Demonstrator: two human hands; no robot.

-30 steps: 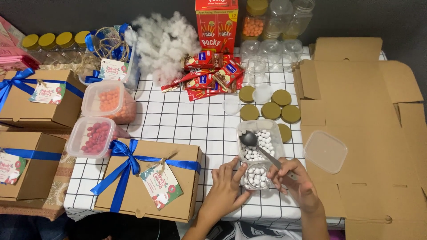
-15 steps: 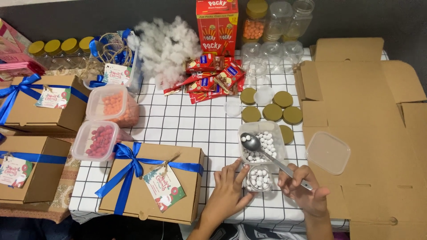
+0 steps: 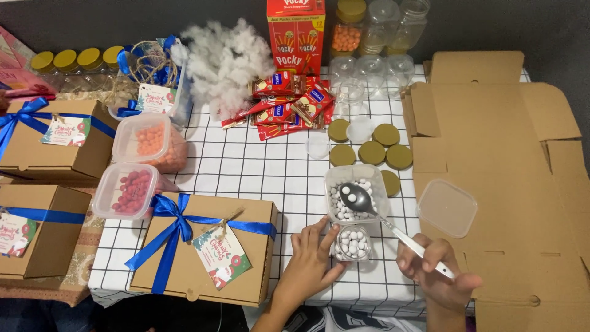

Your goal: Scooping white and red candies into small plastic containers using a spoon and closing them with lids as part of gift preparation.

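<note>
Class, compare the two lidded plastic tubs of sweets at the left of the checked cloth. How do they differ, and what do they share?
The upper tub holds orange sweets; the lower tub holds red ones. The upper tub sits below the tagged blue basket; the lower tub lies nearer the ribboned box. Both are clear, rounded-rectangular, closed with clear lids, and lean tipped rather than flat.
</note>
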